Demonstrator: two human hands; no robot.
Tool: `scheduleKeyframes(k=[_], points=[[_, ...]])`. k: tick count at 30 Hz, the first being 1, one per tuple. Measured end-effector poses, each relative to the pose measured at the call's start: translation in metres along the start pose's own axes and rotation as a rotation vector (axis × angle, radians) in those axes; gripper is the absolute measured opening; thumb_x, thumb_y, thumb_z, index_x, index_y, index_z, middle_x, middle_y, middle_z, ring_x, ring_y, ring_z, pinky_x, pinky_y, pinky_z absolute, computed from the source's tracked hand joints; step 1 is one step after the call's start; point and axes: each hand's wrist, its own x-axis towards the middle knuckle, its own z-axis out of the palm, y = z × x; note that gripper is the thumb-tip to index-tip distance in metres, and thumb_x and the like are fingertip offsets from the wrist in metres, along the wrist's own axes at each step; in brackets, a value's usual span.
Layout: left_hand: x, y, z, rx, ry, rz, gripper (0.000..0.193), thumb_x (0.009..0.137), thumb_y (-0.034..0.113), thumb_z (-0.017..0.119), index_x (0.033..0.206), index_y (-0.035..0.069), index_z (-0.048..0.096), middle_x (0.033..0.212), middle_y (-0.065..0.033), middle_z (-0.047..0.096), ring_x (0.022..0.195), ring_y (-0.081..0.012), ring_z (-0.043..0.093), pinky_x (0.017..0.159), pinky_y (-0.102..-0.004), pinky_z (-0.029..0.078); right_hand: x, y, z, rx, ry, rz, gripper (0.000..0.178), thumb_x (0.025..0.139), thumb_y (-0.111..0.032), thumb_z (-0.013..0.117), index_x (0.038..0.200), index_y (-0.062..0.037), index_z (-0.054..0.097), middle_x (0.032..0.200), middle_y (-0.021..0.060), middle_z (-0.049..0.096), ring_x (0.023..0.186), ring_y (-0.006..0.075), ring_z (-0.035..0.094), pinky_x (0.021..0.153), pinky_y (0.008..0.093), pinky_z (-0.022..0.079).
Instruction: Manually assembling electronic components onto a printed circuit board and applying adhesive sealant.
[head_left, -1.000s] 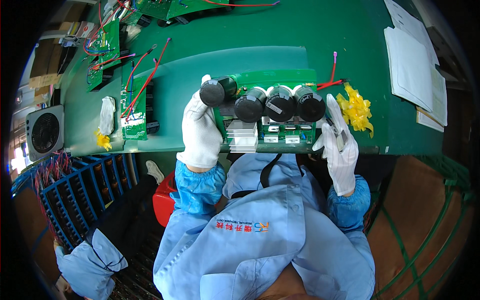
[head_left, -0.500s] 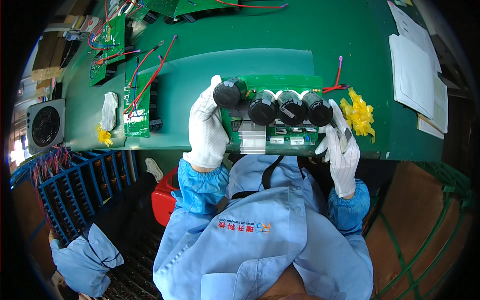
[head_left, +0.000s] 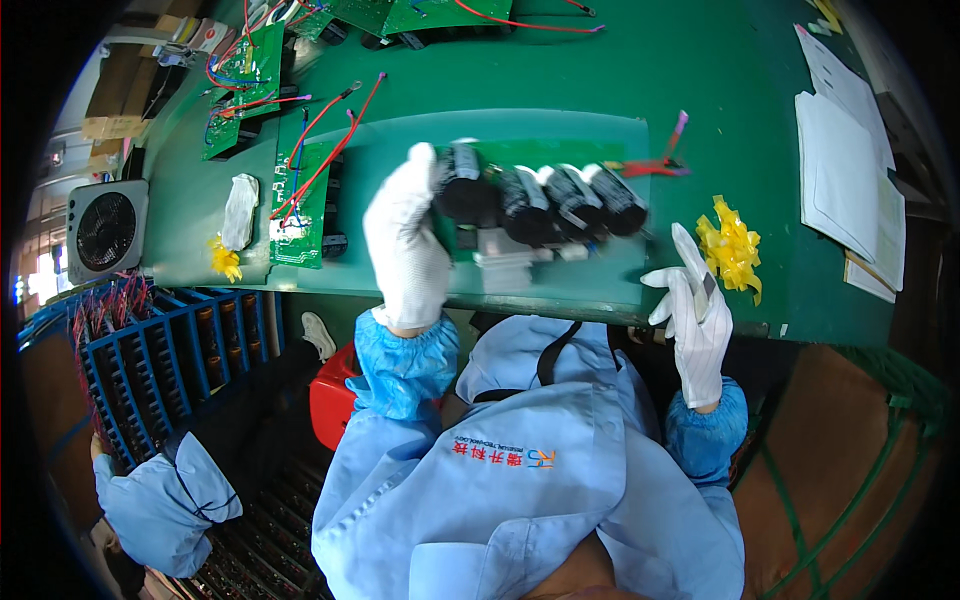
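Observation:
My left hand [head_left: 408,240], in a white glove, is closed on the left edge of a green circuit board [head_left: 550,154]. The board is blurred by motion and tilted over the near part of the table. Several big black capacitors [head_left: 525,222] stand on it, with a silvery finned heat sink [head_left: 503,262] on its near side. Red wires [head_left: 650,168] stick out at its far right corner. My right hand [head_left: 694,320], also gloved, is off the board near the table's front edge, fingers spread. A small greyish piece shows among its fingers; I cannot make it out.
Yellow tape strips [head_left: 730,250] lie right of my right hand, papers [head_left: 845,165] beyond them. On the left lie another wired board [head_left: 300,215], a white glove-like bundle [head_left: 240,212] and a fan [head_left: 105,228]. A blue rack [head_left: 165,375] and a bent-over person [head_left: 165,505] are lower left.
My right hand has come away from the board's right edge, its fingers spreading wider. In my left hand the board has tilted, its capacitors now showing more of their sides.

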Motion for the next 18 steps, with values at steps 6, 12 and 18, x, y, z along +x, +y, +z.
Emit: scheduleKeyframes(k=[6, 12, 18], points=[[0.014, 0.027, -0.022, 0.823, 0.172, 0.844, 0.029, 0.103, 0.017, 0.053, 0.116, -0.006, 0.067, 0.104, -0.0155, 0.073, 0.088, -0.0217, 0.070, 0.082, -0.0304, 0.054, 0.001, 0.005, -0.004, 0.003, 0.054, -0.013, 0.040, 0.103, -0.014, 0.047, 0.138, 0.0063, 0.051, 0.103, 0.0127, 0.071, 0.056, 0.0085, 0.050, 0.054, 0.0221, 0.043], [-0.001, 0.004, -0.059, 1.527, -0.385, 1.188, 0.041, 0.086, 0.024, 0.072, 0.119, 0.000, 0.066, 0.114, -0.0167, 0.070, 0.102, -0.0300, 0.070, 0.087, -0.0371, 0.057, 0.009, 0.006, 0.000, -0.029, -0.001, -0.054, 0.038, 0.104, -0.013, 0.045, 0.136, 0.0058, 0.053, 0.107, 0.0128, 0.071, 0.057, 0.0084, 0.050, 0.053, 0.0212, 0.043], [-0.031, -0.006, -0.057, 1.417, -0.493, 0.962, 0.053, 0.070, 0.026, 0.081, 0.116, 0.003, 0.068, 0.124, -0.0157, 0.064, 0.122, -0.0364, 0.059, 0.103, -0.0458, 0.048, 0.015, 0.016, 0.002, -0.125, -0.067, -0.236, 0.035, 0.103, -0.006, 0.046, 0.135, 0.0050, 0.054, 0.131, 0.0138, 0.063, 0.071, 0.0101, 0.060, 0.057, 0.0226, 0.047]])
